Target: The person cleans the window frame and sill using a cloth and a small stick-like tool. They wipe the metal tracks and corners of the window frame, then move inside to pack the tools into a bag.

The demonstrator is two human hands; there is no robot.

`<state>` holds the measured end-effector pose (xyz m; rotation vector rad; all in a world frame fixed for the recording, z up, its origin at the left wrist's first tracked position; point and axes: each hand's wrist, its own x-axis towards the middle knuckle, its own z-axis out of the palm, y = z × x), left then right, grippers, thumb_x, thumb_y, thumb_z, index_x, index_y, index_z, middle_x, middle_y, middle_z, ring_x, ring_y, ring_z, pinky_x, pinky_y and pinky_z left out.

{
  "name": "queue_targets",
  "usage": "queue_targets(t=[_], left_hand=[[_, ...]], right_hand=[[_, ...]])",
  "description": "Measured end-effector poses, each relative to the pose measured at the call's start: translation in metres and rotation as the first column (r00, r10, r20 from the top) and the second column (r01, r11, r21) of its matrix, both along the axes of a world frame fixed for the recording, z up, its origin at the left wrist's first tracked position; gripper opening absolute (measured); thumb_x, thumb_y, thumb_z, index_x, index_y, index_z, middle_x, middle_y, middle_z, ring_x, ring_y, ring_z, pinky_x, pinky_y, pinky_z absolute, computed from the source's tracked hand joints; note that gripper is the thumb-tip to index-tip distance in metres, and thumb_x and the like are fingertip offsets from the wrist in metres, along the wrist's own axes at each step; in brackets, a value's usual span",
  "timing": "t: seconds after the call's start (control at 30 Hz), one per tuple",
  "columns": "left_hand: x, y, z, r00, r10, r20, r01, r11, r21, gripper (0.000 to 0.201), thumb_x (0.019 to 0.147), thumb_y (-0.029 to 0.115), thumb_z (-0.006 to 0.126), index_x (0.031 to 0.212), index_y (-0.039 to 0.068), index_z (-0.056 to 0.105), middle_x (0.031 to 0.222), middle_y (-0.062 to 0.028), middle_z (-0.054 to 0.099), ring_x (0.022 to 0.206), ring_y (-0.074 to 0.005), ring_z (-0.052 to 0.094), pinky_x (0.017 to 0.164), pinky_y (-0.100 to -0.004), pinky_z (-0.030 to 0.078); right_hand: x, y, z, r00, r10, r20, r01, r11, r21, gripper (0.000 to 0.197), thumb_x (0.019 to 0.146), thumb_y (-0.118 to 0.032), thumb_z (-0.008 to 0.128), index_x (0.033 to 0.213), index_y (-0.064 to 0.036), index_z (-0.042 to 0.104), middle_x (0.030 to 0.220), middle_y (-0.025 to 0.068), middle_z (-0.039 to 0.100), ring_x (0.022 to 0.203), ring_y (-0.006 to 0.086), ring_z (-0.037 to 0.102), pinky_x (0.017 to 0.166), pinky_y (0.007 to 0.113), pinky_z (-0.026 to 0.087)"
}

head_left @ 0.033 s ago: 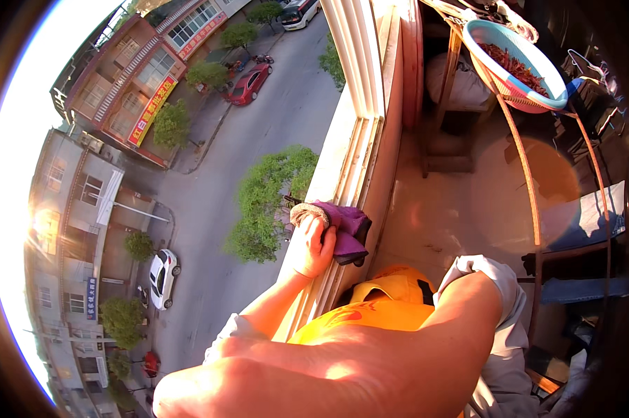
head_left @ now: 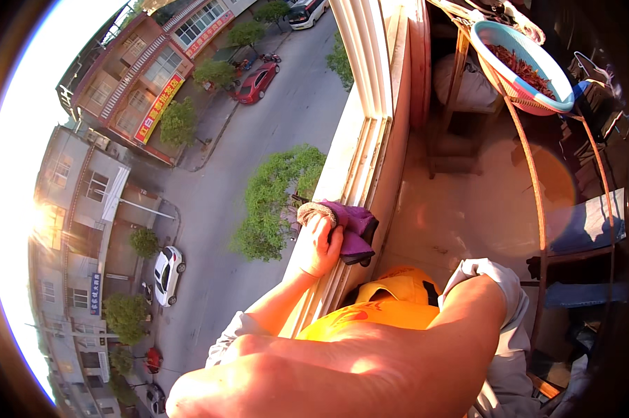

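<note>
Warm sunlight comes low from the left, flaring into a starburst against the grey building (head_left: 67,174) and bleaching the sky (head_left: 32,104) white. It lights the window frame (head_left: 363,157), hand (head_left: 319,247) and arm (head_left: 391,355) strongly, while the right side sinks into dim brown shadow. A pale flare disc overlies the floor (head_left: 433,216). Fisheye distortion bows the outer lines, and dark corners and violet fringing ring the view.

The person wears a bright yellow garment (head_left: 370,317) with red printing. A pale grey sleeve (head_left: 236,336) bunches above the ungloved left hand (head_left: 321,249); loose, creased grey cloth (head_left: 511,348) shows on the right.
</note>
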<state>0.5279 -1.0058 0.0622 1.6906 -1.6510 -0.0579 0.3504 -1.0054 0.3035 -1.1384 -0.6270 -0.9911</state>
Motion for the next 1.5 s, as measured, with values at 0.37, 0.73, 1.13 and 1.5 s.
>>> queue_targets(t=[0.37,0.73,1.13,1.5], left_hand=[[-0.001,-0.001,-0.001,0.998,0.045,0.044,-0.046,0.999,0.017,0.009,0.082,0.003,0.060,0.087,-0.001,0.054,0.084,-0.0214,0.053,0.079,-0.0406,0.053,0.073,-0.0439,0.044],[-0.005,0.004,-0.001,0.998,0.035,0.056,-0.035,0.999,0.007,0.009,0.082,0.001,0.059,0.088,-0.001,0.053,0.084,-0.0205,0.052,0.080,-0.0397,0.052,0.073,-0.0446,0.043],[-0.007,-0.006,0.012,0.994,0.038,-0.098,-0.055,0.981,-0.184,0.008,0.086,-0.004,0.055,0.093,-0.001,0.056,0.093,-0.0174,0.053,0.088,-0.0365,0.051,0.081,-0.0404,0.044],[-0.003,-0.145,0.034,0.960,-0.043,0.275,0.043,0.999,0.006,0.047,0.090,0.033,0.060,0.118,-0.004,0.049,0.112,-0.0259,0.052,0.109,-0.0439,0.048,0.097,-0.0482,0.037]], right_hand=[[0.002,0.002,-0.033,0.970,-0.216,0.116,0.234,0.956,-0.178,0.090,0.085,-0.040,0.063,0.150,-0.0014,0.014,0.150,0.0138,0.036,0.138,0.0230,0.034,0.115,0.048,0.021],[-0.011,-0.021,-0.016,0.994,0.099,-0.037,-0.104,0.980,-0.171,0.072,0.083,-0.029,0.059,0.141,-0.0021,0.025,0.132,0.0119,0.038,0.117,0.0193,0.036,0.095,0.038,0.026],[-0.077,-0.121,-0.129,0.658,-0.018,-0.752,0.344,0.897,0.279,0.035,0.087,-0.006,0.062,0.120,-0.0045,0.052,0.090,0.0001,0.059,0.075,0.0018,0.049,0.066,0.018,0.042],[-0.113,-0.134,-0.279,0.370,0.177,-0.912,0.576,0.727,0.374,0.026,0.086,-0.005,0.058,0.111,-0.0024,0.054,0.082,0.0047,0.060,0.055,0.0040,0.041,0.046,0.020,0.031]])
